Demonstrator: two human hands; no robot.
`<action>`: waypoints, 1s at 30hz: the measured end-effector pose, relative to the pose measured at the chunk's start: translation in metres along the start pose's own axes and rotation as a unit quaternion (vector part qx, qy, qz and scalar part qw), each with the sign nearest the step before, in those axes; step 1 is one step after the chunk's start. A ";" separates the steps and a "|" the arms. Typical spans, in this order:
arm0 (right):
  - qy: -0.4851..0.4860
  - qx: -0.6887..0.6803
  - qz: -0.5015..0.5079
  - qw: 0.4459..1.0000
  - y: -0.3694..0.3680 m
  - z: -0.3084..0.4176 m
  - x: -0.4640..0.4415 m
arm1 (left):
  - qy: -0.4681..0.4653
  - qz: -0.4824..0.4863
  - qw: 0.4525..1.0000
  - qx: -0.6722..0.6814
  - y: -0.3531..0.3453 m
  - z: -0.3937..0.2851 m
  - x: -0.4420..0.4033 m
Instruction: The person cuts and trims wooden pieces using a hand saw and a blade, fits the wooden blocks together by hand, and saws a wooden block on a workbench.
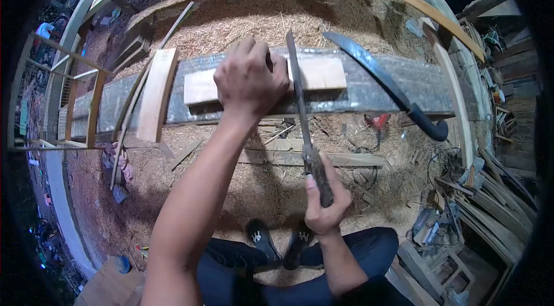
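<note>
My left hand (249, 78) is closed over a pale wooden block (326, 74) lying on a long, worn beam (381, 89). In my right hand (330, 202) is the dark, rough handle of a hand saw (299, 95), its long narrow blade pointing away from me. The blade crosses the block just right of my left hand; its cutting edge is hidden, so I cannot tell how deep it sits. To the right, a curved blade with a black handle (375, 69) lies across the beam.
Another short board (158, 92) lies across the beam on the left, beside a wooden frame (86, 95). Sawdust (277, 14) and offcuts cover the ground. A leaning board (453, 87) and piled timber (490, 219) stand at the right. My feet are below the beam.
</note>
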State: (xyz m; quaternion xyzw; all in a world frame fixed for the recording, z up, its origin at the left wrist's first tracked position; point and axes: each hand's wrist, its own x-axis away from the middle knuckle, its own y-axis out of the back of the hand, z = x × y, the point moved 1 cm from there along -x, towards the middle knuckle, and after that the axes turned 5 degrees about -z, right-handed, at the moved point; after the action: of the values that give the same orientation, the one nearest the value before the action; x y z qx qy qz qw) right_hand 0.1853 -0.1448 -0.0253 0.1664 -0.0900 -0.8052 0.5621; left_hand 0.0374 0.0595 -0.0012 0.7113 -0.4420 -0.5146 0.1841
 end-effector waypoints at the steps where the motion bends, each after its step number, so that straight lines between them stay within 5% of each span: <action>1: -0.023 -0.024 0.008 0.999 0.001 -0.001 0.000 | 0.005 0.008 1.000 0.005 0.004 -0.001 0.002; 3: -0.033 -0.053 0.007 0.998 -0.002 -0.013 0.005 | 0.023 0.055 0.998 0.016 0.006 0.004 0.006; 6: 0.072 -0.085 -0.027 0.993 -0.012 -0.028 0.001 | -0.137 0.102 0.985 0.004 0.009 0.020 0.013; 10: 0.017 -0.118 -0.040 0.992 -0.015 -0.028 0.016 | -0.223 0.088 0.970 0.029 0.025 0.034 0.030; 13: 0.051 -0.089 -0.060 0.993 -0.011 -0.003 0.031 | -0.218 0.135 0.967 -0.004 0.034 0.027 0.037; 15: -0.036 -0.103 -0.021 0.994 0.001 0.008 0.047 | -0.210 0.145 0.967 -0.004 0.034 0.029 0.040; 19: 0.043 -0.152 -0.015 0.987 0.004 -0.014 0.059 | -0.255 0.136 0.956 0.045 0.036 0.032 0.037; 21: 0.023 -0.138 0.004 0.990 0.007 -0.017 0.067 | -0.222 0.226 0.944 0.095 0.037 0.035 0.032; 25: -0.022 -0.101 0.015 0.995 0.015 -0.003 0.057 | -0.213 0.212 0.943 0.144 0.038 0.036 0.027; 30: 0.076 -0.028 -0.039 0.996 0.013 0.016 0.035 | -0.193 0.227 0.950 0.090 0.034 0.033 0.024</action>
State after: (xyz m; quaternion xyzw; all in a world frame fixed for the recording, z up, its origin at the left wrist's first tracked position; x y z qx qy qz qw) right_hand 0.1799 -0.1824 -0.0118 0.2146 -0.0173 -0.8139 0.5396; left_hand -0.0055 0.0282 -0.0036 0.4927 -0.6632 -0.5450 0.1427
